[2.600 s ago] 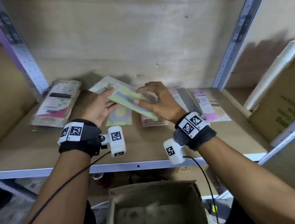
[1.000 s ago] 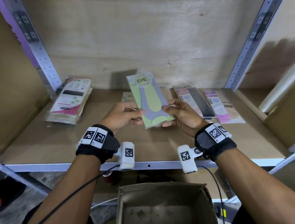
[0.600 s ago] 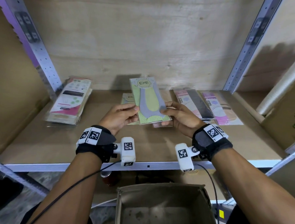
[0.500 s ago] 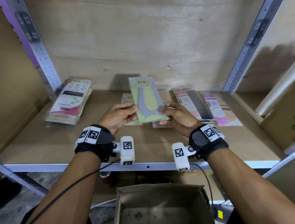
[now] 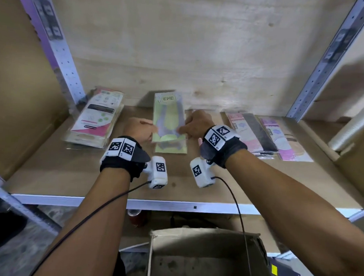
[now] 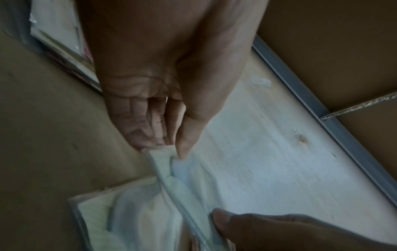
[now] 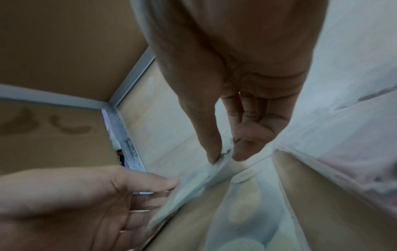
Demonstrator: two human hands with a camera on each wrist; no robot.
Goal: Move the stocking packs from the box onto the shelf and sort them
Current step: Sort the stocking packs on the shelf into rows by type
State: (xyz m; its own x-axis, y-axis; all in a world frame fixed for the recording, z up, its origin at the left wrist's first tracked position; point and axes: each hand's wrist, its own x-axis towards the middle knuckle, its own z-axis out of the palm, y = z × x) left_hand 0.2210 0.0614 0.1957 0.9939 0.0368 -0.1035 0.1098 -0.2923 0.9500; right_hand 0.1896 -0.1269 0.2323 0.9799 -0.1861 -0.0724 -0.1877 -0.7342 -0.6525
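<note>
Standing nearest, the cardboard box (image 5: 209, 262) sits below the shelf (image 5: 174, 205). Above the shelf board, the left hand (image 5: 138, 128) and right hand (image 5: 195, 123) pinch the green pack (image 5: 169, 118) by its side edges, thumb against fingers (image 6: 148, 129), its far end tilted up over another green pack lying flat. Sorted stacks (image 5: 96, 117) lie either side.

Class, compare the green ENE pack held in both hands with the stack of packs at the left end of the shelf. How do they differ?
The green ENE pack is pinched by the left hand and right hand; the left stack lies untouched. The ENE pack is green and grey; the stack's top pack is white with a pink corner. The ENE pack is a single pack above another green one; the stack holds several. Both are flat, clear-wrapped packs.
</note>
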